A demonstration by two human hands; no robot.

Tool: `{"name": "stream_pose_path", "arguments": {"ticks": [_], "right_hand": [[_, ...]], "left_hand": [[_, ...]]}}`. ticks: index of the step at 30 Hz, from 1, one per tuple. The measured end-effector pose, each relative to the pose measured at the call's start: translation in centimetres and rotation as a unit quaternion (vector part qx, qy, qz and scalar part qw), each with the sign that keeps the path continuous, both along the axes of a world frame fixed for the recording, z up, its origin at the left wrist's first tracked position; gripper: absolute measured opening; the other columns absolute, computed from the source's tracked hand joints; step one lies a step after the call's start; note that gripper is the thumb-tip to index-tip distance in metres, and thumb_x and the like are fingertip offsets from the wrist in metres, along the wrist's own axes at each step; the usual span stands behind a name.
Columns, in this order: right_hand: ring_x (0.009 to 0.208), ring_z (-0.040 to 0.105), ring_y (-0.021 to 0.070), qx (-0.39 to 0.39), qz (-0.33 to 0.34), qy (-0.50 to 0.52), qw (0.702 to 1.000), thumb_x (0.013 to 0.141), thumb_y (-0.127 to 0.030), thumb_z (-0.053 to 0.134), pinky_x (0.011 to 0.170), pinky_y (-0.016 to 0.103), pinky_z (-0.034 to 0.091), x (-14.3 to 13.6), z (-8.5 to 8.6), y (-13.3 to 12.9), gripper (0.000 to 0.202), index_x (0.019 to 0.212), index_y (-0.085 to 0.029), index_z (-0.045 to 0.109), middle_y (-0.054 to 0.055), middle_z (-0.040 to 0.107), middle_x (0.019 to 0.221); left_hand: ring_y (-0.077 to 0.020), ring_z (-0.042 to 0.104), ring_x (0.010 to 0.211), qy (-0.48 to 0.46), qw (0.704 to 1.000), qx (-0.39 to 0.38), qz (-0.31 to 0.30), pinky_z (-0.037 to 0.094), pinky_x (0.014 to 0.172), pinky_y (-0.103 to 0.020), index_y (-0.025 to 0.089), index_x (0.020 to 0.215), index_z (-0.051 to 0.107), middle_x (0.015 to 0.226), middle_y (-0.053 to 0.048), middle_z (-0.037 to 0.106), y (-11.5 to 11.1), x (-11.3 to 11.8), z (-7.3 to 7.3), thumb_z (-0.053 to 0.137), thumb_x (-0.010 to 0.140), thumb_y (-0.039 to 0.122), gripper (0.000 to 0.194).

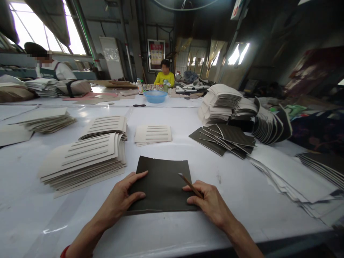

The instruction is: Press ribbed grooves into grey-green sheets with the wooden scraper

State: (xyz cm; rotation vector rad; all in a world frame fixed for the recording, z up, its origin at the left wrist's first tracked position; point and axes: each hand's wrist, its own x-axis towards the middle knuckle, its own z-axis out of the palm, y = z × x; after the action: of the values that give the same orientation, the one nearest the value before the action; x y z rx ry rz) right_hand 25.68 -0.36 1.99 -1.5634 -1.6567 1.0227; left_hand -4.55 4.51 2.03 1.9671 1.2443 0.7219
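A dark rectangular sheet [162, 184] lies in front of me on the white table, a pale edge showing along its near side. At its left side, my left hand [120, 195] rests with thumb and index finger spread apart on the sheet; its other fingers are mostly hidden. My right hand [209, 200] is closed around a slim brown pencil-like stick [191, 185], whose pale tip points up and left over the sheet. The thumb and a finger of that hand also touch the sheet's right side.
Pale slotted panels form a tall stack [88, 161], another stack behind [106, 125] and a small pile [153, 133]. Dark panels [224, 138] lie fanned right, near white stacks [223, 100] and white sheets [290, 175]. A blue basin [155, 96] and two people are beyond.
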Motion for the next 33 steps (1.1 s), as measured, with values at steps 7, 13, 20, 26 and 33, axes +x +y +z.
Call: {"name": "stream_pose_path", "arguments": {"ticks": [7,13,20,26,33], "right_hand": [[0.074,0.056,0.0161,-0.015,0.016,-0.005,1.0,0.074,-0.017,0.068,0.069,0.027,0.04,0.4,-0.1,0.1,0.035,0.107,-0.026,0.075,-0.002,0.06,0.08],[0.073,0.056,0.0156,-0.005,0.004,0.0,1.0,0.074,-0.016,0.068,0.068,0.028,0.039,0.1,-0.4,0.0,0.035,0.107,-0.026,0.075,-0.002,0.061,0.082],[0.071,0.055,0.0144,0.02,-0.01,0.006,1.0,0.075,-0.013,0.067,0.068,0.027,0.039,-0.2,-0.8,-0.2,0.038,0.109,-0.027,0.075,-0.002,0.059,0.08],[0.07,0.055,0.0148,0.028,-0.004,-0.011,1.0,0.077,-0.012,0.065,0.066,0.027,0.038,-0.3,-0.6,-0.2,0.037,0.109,-0.027,0.075,-0.002,0.06,0.08],[0.069,0.053,0.0135,0.032,0.006,-0.03,0.999,0.078,-0.012,0.065,0.065,0.027,0.036,-0.2,-0.6,-0.3,0.038,0.111,-0.029,0.074,-0.003,0.056,0.078]], "left_hand": [[-0.027,0.058,0.116,-0.023,0.999,-0.027,-0.003,0.048,0.1,-0.038,0.03,0.138,0.051,0.127,-0.005,0.062,0.8,-0.5,-0.6,0.073,0.077,0.034,0.066],[-0.0285,0.055,0.122,-0.011,1.0,-0.016,-0.001,0.048,0.101,-0.039,0.031,0.14,0.049,0.129,-0.005,0.061,0.9,-0.7,-1.1,0.073,0.078,0.035,0.066],[-0.0289,0.048,0.13,0.027,1.0,0.009,0.009,0.037,0.11,-0.043,0.03,0.142,0.046,0.135,-0.005,0.057,0.8,-0.8,-1.3,0.069,0.082,0.038,0.064],[-0.0286,0.047,0.13,0.036,0.999,0.02,0.003,0.037,0.11,-0.041,0.03,0.143,0.044,0.135,-0.005,0.055,0.7,-0.9,-1.5,0.066,0.085,0.038,0.063],[-0.0228,0.058,0.106,0.026,1.0,0.003,-0.012,0.044,0.098,-0.037,0.033,0.146,0.037,0.119,-0.004,0.057,0.7,-0.9,-1.9,0.064,0.087,0.039,0.065]]}}
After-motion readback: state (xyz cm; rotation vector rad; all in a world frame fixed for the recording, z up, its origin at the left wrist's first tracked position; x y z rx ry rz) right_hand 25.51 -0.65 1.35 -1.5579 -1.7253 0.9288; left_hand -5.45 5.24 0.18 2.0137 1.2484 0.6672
